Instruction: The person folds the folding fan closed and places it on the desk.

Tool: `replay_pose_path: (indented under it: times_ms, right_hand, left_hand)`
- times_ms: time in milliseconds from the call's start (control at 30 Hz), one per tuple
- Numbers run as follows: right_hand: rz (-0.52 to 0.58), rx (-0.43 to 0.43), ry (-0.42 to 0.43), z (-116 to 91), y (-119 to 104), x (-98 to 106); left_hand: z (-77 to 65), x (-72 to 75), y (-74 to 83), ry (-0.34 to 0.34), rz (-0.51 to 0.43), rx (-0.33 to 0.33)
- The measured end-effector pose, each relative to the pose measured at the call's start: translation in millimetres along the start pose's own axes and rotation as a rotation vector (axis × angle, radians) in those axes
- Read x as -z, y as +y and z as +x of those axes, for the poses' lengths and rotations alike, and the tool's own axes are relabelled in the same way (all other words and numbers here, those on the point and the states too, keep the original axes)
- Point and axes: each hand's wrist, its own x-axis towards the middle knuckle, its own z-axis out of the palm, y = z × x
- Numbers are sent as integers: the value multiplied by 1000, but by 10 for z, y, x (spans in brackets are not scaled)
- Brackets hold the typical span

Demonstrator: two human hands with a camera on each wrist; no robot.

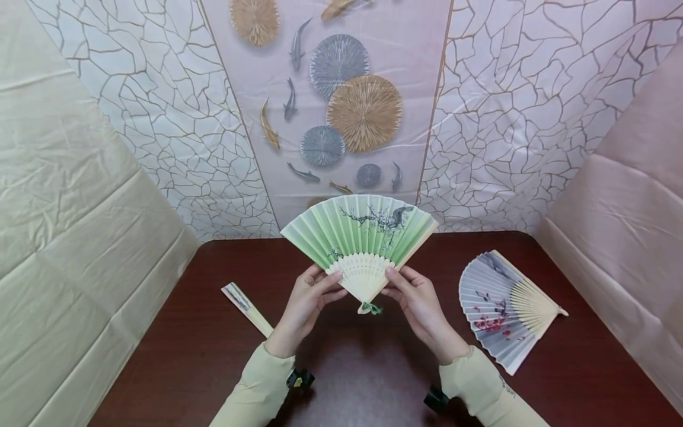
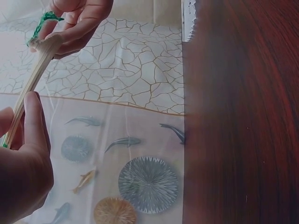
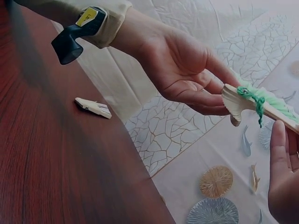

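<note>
Head view: you've got it, left hand (image 1: 305,301) and right hand (image 1: 418,302) both pinching the spread green fan (image 1: 363,234), held above the table (image 1: 357,367), folded fan (image 1: 246,308) to the left, grey fan (image 1: 491,302) to the right.

Folded fan (image 1: 242,303) apparently part-hidden by left hand (image 1: 305,303), sleeves (image 1: 258,382) cut off below

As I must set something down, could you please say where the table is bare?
The table is bare left of the closed fan, between the sleeves, and nearer than the grey fan. It is crowded above the centre, where the left hand and right hand hold the green fan.
</note>
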Motion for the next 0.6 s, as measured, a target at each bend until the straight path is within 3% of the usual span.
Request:
replay_pose_path:
  times_ms: [600]
  right_hand:
    - [-14,4,15,2,14,4]
  left_hand:
    - [-13,13,3,-18,-6,13]
